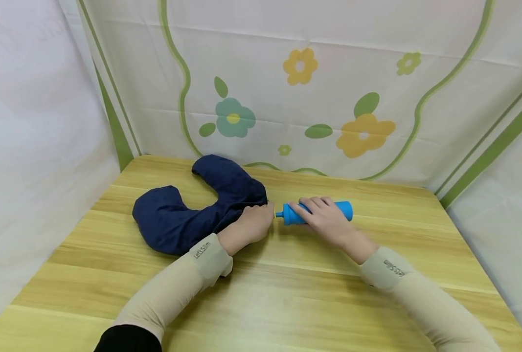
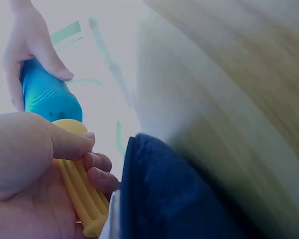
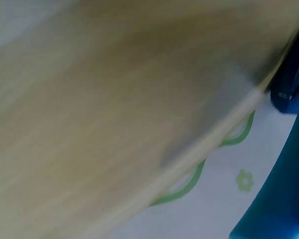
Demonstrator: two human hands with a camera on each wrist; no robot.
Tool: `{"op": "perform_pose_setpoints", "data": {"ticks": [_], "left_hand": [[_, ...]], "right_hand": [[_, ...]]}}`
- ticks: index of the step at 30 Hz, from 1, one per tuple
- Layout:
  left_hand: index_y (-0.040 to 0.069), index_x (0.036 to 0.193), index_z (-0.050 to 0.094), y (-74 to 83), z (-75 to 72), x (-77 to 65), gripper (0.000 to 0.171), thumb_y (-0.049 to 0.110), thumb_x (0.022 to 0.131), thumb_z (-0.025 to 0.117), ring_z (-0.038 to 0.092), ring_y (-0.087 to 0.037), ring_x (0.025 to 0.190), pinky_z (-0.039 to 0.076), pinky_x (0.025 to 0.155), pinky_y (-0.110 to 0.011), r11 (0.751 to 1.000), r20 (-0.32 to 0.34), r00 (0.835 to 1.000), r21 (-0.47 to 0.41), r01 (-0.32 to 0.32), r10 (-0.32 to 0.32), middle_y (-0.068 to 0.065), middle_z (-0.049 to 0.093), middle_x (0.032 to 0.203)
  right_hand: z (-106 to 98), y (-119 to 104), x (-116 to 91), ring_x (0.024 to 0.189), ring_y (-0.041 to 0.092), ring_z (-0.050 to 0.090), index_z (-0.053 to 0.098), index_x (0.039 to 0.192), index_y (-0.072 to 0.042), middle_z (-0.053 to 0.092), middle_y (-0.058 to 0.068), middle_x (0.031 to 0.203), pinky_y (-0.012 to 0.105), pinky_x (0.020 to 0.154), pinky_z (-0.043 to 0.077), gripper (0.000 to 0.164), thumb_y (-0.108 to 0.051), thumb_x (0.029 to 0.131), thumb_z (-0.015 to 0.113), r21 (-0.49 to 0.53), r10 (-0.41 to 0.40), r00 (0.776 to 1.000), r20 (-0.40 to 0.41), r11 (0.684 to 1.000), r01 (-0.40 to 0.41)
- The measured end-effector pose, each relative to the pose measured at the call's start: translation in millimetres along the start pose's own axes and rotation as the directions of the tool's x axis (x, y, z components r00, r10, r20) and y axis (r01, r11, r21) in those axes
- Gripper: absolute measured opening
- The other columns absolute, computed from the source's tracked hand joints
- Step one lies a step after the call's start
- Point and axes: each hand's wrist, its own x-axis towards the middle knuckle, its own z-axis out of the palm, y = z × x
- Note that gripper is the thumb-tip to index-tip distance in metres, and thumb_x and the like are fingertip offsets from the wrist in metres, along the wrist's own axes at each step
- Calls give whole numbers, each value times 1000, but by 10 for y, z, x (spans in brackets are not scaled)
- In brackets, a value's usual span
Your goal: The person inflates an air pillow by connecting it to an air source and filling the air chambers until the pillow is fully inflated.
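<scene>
A navy U-shaped neck pillow (image 1: 166, 225) lies on the wooden table, left of centre. My left hand (image 1: 254, 224) is at its right end. In the left wrist view, thumb and fingers hold a yellow ribbed tube-like piece (image 2: 82, 191) beside the pillow's fabric (image 2: 164, 194). My right hand (image 1: 327, 222) grips a blue hand pump (image 1: 344, 209) from above, its narrow tip pointing left toward the left hand. The pump's end overlaps the top of the yellow piece in the left wrist view. Most of the right hand is outside the right wrist view.
The wooden table (image 1: 313, 303) reaches back to a white cloth backdrop (image 1: 261, 63) with printed flowers and green lines. White cloth walls (image 1: 36, 122) stand at both sides.
</scene>
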Motion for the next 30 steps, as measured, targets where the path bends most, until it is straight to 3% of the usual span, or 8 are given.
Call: {"op": "perform_pose_setpoints", "data": {"ticks": [2, 5, 10, 17, 25, 30], "left_hand": [[-1, 140, 49, 15, 0, 5, 35, 11, 108, 53, 65, -30, 99, 52, 86, -42, 1000, 23, 1000, 12, 19, -20, -14, 67, 117], [-1, 146, 45, 22, 0, 16, 40, 11, 108, 52, 64, -31, 106, 50, 91, -43, 999, 33, 999, 17, 40, -40, -15, 65, 125], [2, 133, 52, 3, 28, 34, 26, 10, 109, 51, 57, -25, 83, 47, 77, -37, 999, -18, 999, 36, 27, -27, -11, 63, 107], [3, 132, 51, -8, 30, -1, 24, 10, 110, 47, 49, -21, 74, 40, 70, -33, 997, -23, 1000, 75, 0, 2, -4, 57, 94], [5, 115, 52, -38, 23, -49, 8, 9, 110, 47, 51, -21, 73, 44, 70, -34, 995, -58, 998, 96, -32, 38, -3, 54, 88], [6, 109, 50, -48, 62, -67, 5, 8, 110, 47, 47, -20, 71, 41, 68, -33, 994, -93, 994, 92, -52, 60, -3, 51, 85]], "right_hand": [[35, -68, 67, 104, 35, 66, 59, 140, -7, 67, 18, 119, 50, 84, 53, 70, -26, 81, 90, 9, 16, 1000, 18, 1000, -16], [51, -115, 137, 105, 35, 66, 60, 139, -8, 67, 18, 120, 50, 84, 53, 70, -25, 79, 92, 12, 38, 999, 30, 999, -39], [17, -79, 147, 103, 35, 66, 61, 138, -9, 67, 18, 118, 50, 83, 53, 68, -26, 80, 91, 15, 54, 998, 37, 998, -54], [-96, 34, -106, 105, 37, 66, 57, 143, -7, 68, 20, 117, 56, 87, 53, 70, -27, 83, 88, 81, 107, 989, 104, 990, -115], [-274, 242, -417, 103, 39, 66, 54, 143, -5, 67, 20, 116, 58, 86, 52, 78, -19, 76, 92, 85, 108, 987, 120, 989, -118], [-327, 322, -537, 101, 39, 66, 55, 142, -4, 67, 20, 114, 58, 82, 53, 82, -15, 70, 95, 75, 101, 990, 103, 991, -109]]}}
